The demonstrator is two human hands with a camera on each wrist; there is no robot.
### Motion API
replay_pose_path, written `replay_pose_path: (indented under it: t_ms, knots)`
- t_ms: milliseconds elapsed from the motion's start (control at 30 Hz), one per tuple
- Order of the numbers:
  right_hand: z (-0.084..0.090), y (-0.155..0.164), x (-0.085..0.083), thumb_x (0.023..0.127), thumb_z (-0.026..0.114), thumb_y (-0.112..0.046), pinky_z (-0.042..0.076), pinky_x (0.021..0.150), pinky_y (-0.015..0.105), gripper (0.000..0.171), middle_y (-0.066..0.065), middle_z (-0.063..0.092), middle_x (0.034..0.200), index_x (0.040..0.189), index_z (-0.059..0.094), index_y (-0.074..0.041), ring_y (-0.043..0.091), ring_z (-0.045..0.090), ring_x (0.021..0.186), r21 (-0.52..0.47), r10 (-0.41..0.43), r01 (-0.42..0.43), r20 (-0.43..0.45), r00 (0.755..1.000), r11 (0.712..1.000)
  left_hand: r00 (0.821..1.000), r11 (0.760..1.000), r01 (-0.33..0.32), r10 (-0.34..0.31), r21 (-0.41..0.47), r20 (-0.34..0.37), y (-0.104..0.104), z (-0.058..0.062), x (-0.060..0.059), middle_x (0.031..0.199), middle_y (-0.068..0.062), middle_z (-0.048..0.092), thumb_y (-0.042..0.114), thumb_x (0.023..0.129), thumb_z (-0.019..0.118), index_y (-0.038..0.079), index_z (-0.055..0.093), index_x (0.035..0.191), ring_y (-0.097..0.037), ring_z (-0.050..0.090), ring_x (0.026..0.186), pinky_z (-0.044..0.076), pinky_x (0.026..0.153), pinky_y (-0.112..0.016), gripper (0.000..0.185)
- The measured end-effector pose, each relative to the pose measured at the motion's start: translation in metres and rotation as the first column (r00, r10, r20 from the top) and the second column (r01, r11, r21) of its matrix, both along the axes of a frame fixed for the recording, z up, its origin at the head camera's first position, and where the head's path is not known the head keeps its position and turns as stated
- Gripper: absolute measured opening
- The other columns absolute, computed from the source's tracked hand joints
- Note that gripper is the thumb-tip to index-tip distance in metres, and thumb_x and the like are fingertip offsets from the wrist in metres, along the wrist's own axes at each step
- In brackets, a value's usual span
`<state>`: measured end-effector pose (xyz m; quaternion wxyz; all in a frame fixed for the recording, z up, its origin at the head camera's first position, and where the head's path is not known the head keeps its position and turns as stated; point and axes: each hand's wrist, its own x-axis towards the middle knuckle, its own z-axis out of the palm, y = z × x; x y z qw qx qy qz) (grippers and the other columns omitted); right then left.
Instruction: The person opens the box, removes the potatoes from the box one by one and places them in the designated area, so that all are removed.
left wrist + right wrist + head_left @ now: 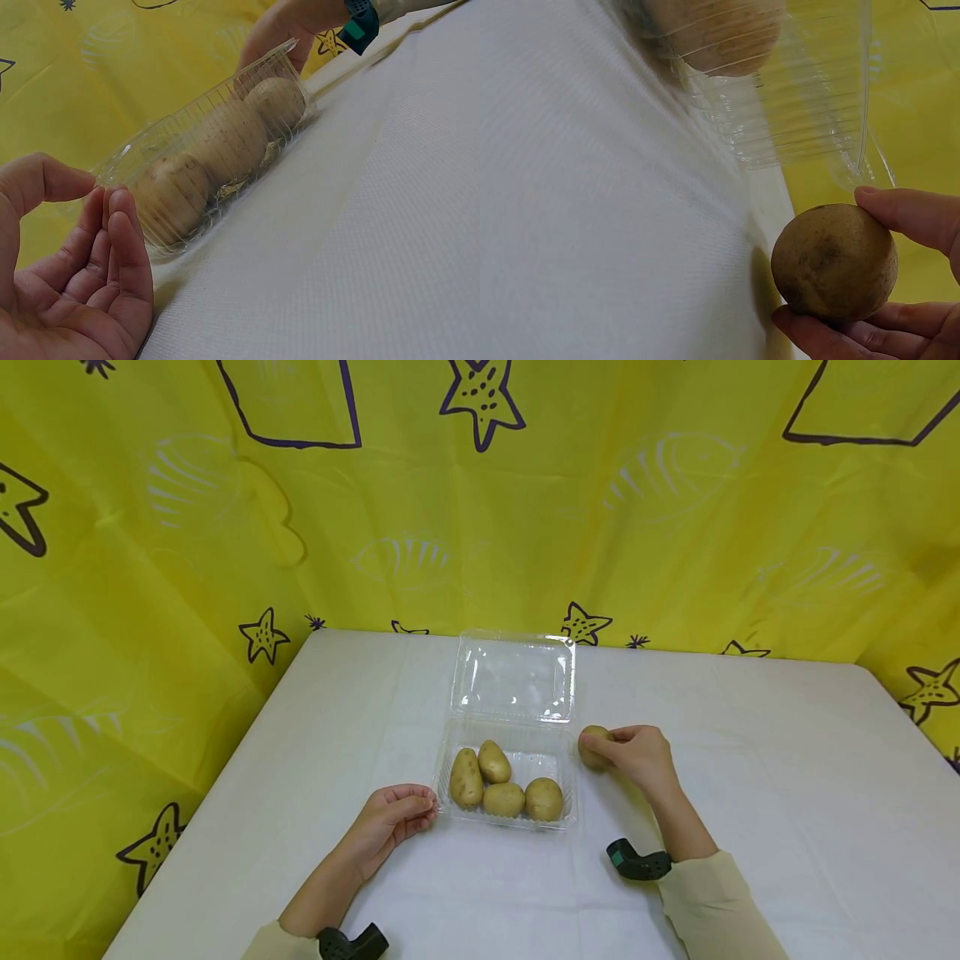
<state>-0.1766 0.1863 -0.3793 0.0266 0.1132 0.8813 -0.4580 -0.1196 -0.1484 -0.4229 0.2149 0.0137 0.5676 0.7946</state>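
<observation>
The clamshell [536, 764], pinched by the left hand [396, 820], is best held flat — one potato [835, 261] is pinched by the right hand [637, 757].

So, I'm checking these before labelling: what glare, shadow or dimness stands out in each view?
Head: small bright glints on the open, clear plastic lid; left wrist: dimmer, with pale streaks on the clear, ribbed plastic tray; right wrist: also dim, a soft shadow on the flat white table beside the round brown potato.
</observation>
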Motion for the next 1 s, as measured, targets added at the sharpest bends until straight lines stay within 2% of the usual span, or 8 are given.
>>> replay_pose_path:
  t_ms: [200, 467, 600, 800, 1000]
  knots:
    - [-0.0009, -0.0014, 0.0004, 0.074, 0.074, -0.038, 0.042, 0.061, 0.027, 0.053, 0.017, 0.064, 0.093, 0.097, 0.066, 0.009, 0.027, 0.052, 0.087, 0.028, 0.024, -0.023, -0.017, 1.000, 0.999, 1.000, 1.000, 0.004, -0.003, 0.010, -0.012, 0.0004, 0.0004, -0.0004, 0.082, -0.005, 0.061, 0.000, 0.086, 0.053, 0.003, 0.062, 0.084, -0.010, 0.059, 0.075, 0.048, 0.069, -0.020, 0.009]
    - [-0.0026, -0.0032, 0.0019, 0.076, 0.072, -0.037, 0.044, 0.067, 0.032, 0.056, 0.023, 0.062, 0.099, 0.101, 0.063, 0.012, 0.032, 0.054, 0.093, 0.059, 0.055, -0.054, -0.012, 0.998, 0.997, 1.000, 1.000, 0.005, -0.005, 0.020, -0.005, 0.0004, -0.0004, -0.0007, 0.081, -0.005, 0.062, 0.000, 0.086, 0.053, 0.004, 0.062, 0.084, -0.010, 0.059, 0.075, 0.048, 0.069, -0.020, 0.010]
    - [-0.0030, -0.0028, 0.0011, 0.076, 0.072, -0.037, 0.044, 0.065, 0.031, 0.054, 0.021, 0.063, 0.095, 0.099, 0.064, 0.011, 0.030, 0.054, 0.089, 0.079, 0.068, -0.066, -0.017, 0.998, 0.995, 1.000, 1.000, 0.004, -0.004, 0.018, -0.003, 0.0005, -0.0003, -0.0010, 0.081, -0.005, 0.062, 0.000, 0.086, 0.053, 0.004, 0.062, 0.084, -0.010, 0.059, 0.074, 0.048, 0.069, -0.020, 0.010]
    - [-0.0014, -0.0020, -0.0007, 0.077, 0.070, -0.039, 0.040, 0.058, 0.029, 0.047, 0.011, 0.063, 0.081, 0.090, 0.066, 0.007, 0.026, 0.051, 0.078, 0.114, 0.077, -0.075, -0.011, 0.997, 0.991, 1.000, 1.000, 0.001, -0.001, 0.011, -0.002, 0.0004, 0.0008, -0.0014, 0.081, -0.005, 0.062, 0.000, 0.086, 0.054, 0.004, 0.062, 0.084, -0.010, 0.059, 0.075, 0.048, 0.069, -0.020, 0.010]
    - [0.0012, -0.0006, 0.0010, 0.078, 0.069, -0.041, 0.041, 0.060, 0.029, 0.052, 0.015, 0.063, 0.088, 0.094, 0.065, 0.008, 0.027, 0.052, 0.080, 0.112, 0.081, -0.083, 0.024, 0.996, 0.990, 1.000, 1.000, 0.002, -0.002, 0.008, 0.005, 0.0005, 0.0005, -0.0013, 0.081, -0.004, 0.062, 0.001, 0.086, 0.053, 0.004, 0.062, 0.084, -0.010, 0.059, 0.075, 0.048, 0.069, -0.020, 0.009]
